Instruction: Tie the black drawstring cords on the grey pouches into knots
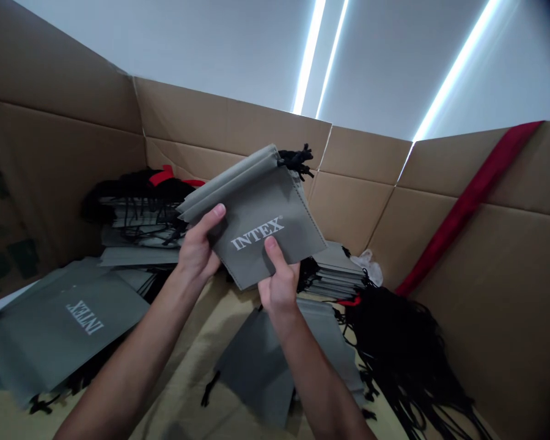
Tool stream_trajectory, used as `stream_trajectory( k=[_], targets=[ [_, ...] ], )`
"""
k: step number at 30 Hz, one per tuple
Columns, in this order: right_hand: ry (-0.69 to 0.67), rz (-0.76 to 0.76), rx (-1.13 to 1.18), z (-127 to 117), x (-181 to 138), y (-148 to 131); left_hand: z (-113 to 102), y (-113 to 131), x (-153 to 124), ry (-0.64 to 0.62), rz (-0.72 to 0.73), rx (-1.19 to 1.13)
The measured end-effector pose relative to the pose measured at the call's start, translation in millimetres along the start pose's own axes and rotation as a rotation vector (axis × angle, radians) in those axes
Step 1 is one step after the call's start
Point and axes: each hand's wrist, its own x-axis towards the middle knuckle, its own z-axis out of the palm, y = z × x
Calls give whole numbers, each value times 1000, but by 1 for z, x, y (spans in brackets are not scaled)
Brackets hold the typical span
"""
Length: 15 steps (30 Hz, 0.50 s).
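Both hands hold up a small stack of grey drawstring bags, printed INTEX in white, with black knotted cord ends sticking out at the top right corner. My left hand grips the stack's left edge, thumb on the front bag. Lower down, my right hand pinches the bottom edge, its thumb just below the print. The fingers behind the stack are hidden. Beneath my right forearm lie more grey bags with black cord ends. At the left is another pile of INTEX bags.
Cardboard walls surround the work surface. A bundled stack of bags with a red strip sits back left, another stack back right. Loose black cords heap at the right, near a red strap and clear plastic.
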Motion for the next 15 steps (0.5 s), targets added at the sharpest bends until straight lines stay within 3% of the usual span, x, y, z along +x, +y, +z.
stream_trajectory(
  k=[6, 15],
  targets=[
    [-41, 46, 18, -4, 5, 0, 3, -5, -4, 32, 45, 16],
    [-125, 160, 94, -15, 17, 3, -9, -18, -7, -28, 210, 305]
  ],
)
